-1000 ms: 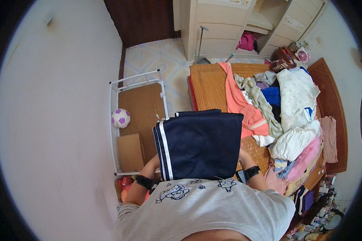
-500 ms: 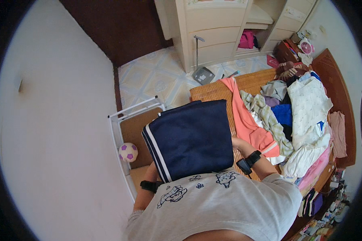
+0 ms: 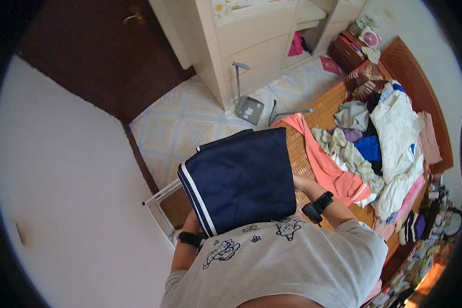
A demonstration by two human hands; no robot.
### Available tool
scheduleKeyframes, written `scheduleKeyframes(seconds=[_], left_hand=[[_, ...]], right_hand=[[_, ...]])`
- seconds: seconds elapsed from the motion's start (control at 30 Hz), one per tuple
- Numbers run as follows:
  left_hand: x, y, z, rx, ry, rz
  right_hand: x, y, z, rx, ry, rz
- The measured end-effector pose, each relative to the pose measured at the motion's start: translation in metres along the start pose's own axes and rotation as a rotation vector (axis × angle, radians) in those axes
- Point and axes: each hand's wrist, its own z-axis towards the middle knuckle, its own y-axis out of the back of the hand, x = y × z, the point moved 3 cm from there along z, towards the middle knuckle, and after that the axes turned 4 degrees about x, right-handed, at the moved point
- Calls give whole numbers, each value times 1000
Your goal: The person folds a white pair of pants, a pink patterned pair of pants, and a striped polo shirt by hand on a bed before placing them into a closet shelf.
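Note:
A folded navy garment [image 3: 238, 179] with white stripes along its left edge is held in front of my body. My left hand [image 3: 191, 223] is at its lower left side, with the fingers hidden behind the cloth. On the other side my right hand [image 3: 301, 183] curls under the right edge, its fingertips out of sight. Both wrists wear black straps. Beyond my right hand, a coral garment [image 3: 331, 172] lies stretched over the woven bed mat [image 3: 299, 149].
A heap of clothes, including a white garment [image 3: 395, 133], covers the bed by its wooden headboard [image 3: 421, 87]. To the left stand a white metal frame [image 3: 159, 205] and a wall. Ahead are a dustpan [image 3: 250, 110], a cream wardrobe [image 3: 256, 41] and a dark door [image 3: 97, 56].
My view has turned and shifted, so the door shows more and the white frame sits lower. The ball on the frame is no longer plainly visible. The navy garment stays in my hands.

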Motion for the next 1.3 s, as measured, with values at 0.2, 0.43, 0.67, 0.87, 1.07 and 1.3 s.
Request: scheduleKeyframes(seconds=[0.2,0.43,0.67,0.87,1.07,1.3], left_hand=[[-65,23,58,55,24,114],[-156,7,135,-45,111,393],[-227,-57,202,80,173,560],[-243,-62,288,273,194,485],[-292,-159,347,341,251,669],[-341,-223,422,398,292,740]], right_hand=[[27,10,40,-91,48,58],[85,40,94,-101,168,238],[130,64,101,-150,300,326],[159,69,89,-287,446,407],[142,102,116,-464,591,589],[255,98,94,-769,520,792]])
